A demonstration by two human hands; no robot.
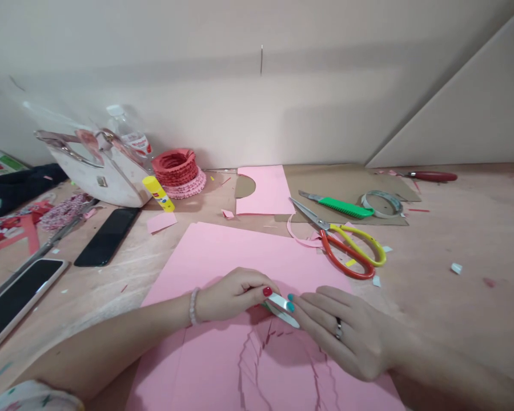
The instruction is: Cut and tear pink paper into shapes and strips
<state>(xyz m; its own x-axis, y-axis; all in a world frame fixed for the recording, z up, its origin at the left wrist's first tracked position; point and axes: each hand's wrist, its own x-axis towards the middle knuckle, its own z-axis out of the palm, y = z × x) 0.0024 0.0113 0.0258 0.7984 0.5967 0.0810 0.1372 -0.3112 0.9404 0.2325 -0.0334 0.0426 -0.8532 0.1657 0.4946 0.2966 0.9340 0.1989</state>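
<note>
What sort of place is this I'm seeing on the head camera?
Likely a paper-craft workbench, at home or in a studio. The pink card sheet, the orange-and-yellow scissors and the yellow glue stick on the wooden tabletop point that way.

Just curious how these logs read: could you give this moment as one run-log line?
left hand: holds white strip | right hand: fingertips at strip | beneath: pink paper sheet | nearby: red-and-yellow scissors

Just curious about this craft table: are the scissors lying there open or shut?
Shut: the scissors have their blades closed together in one narrow point.
</note>
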